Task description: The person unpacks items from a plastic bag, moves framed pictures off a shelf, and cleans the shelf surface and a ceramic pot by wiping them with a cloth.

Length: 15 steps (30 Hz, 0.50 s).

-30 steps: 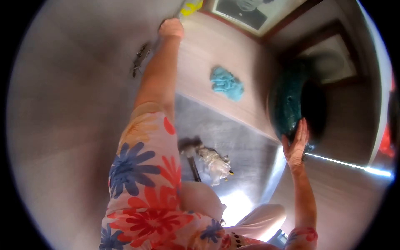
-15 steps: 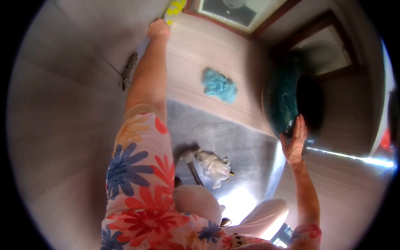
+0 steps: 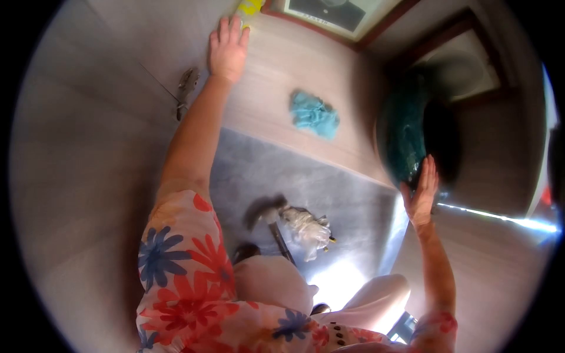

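Clothing: floral sleeve (image 3: 170, 270) and pale trousers (image 3: 376, 300), knees raised at the lower edge of the view.
Grey surface (image 3: 265, 162): carries a hammer (image 3: 278, 235) and a crumpled pale bundle (image 3: 310, 230) – side by side, just past the knees.
Right hand (image 3: 421, 197): open, palm toward the dark teal round vessel (image 3: 406, 138); fingers extended along its near edge, not wrapped around it. Firm contact: cannot be told.
Pale surface (image 3: 268, 88): beyond the grey one; carries a crumpled light-blue cloth (image 3: 315, 113), well apart from both hands.
Metal item (image 3: 187, 88): beside the left forearm; type unclear.
Left hand (image 3: 228, 53): released – fingers straight and spread, nothing grasped.
Yellow-marked item (image 3: 250, 8): at the left fingertips, cut off by the upper edge; contact cannot be told.
Frames: 2; a framed portrait (image 3: 335, 13) and a framed picture (image 3: 477, 62) behind the vessel.
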### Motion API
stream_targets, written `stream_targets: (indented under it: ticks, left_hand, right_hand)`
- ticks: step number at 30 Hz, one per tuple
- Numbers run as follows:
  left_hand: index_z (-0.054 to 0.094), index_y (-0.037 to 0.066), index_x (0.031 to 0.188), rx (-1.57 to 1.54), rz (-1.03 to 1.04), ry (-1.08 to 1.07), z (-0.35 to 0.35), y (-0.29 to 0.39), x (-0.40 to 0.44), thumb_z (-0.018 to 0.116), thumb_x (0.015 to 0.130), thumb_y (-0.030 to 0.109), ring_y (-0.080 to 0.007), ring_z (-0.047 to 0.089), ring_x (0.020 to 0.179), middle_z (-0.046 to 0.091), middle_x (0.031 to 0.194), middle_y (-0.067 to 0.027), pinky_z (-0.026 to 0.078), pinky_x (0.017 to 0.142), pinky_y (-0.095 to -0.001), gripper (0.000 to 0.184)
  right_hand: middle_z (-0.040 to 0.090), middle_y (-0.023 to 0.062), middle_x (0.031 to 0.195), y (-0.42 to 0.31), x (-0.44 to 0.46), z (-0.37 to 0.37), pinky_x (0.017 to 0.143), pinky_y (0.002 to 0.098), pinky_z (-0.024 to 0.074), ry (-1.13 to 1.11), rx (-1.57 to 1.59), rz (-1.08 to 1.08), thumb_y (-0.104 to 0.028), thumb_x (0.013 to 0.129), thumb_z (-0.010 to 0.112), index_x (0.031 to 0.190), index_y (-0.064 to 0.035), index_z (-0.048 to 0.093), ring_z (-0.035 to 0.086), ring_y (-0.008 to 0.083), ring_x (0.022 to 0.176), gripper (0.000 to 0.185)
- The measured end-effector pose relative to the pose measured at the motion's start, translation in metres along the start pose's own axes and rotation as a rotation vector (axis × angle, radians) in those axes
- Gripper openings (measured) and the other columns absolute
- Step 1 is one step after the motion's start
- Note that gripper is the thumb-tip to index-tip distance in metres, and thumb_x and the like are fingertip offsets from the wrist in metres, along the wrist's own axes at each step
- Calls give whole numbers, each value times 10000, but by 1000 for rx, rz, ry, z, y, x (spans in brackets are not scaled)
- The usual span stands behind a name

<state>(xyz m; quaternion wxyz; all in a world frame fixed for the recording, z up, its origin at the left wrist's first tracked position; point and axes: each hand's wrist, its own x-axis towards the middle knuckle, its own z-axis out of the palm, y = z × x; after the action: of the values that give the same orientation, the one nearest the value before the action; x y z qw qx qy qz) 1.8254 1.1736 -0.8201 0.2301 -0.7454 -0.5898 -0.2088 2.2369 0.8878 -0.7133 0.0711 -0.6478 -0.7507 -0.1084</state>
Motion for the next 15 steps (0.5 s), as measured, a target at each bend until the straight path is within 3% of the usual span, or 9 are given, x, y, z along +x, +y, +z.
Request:
stream_targets:
  ticks: [3,6,9,15]
  left_hand:
    - [503,19,1154,-219,177,-81,18,4,-9,443,778,70,-315,206,1274,329,1325,-141,212,1022,-451,384]
    - [491,-46,1152,345,256,-553,-14,6,-10,402,803,106,-333,164,1291,292,1352,-169,167,1040,-443,391]
    - [459,-65,1182,388,251,-692,-24,-5,-5,372,822,134,-338,139,1299,273,1365,-177,136,1047,-450,420]
    - [437,-59,1208,438,171,-589,7,-10,-3,369,833,125,-341,115,1304,266,1369,-179,120,1043,-459,423]
  right_hand:
    - [269,205,1348,0,-1,-1,1019,463,176,-2,-6,12,-201,728,612,1327,9,210,263,339,1253,751]
    - [271,197,1349,-2,-1,-1,1019,465,172,24,9,3,-192,725,613,1333,1,203,261,335,1255,757]
    - [266,196,1351,-3,-1,-2,1019,464,171,18,4,5,-185,722,615,1335,-1,197,255,337,1257,765]
    - [263,193,1354,-3,0,-5,1019,465,170,-3,21,26,-173,720,617,1340,-12,195,253,337,1257,766]
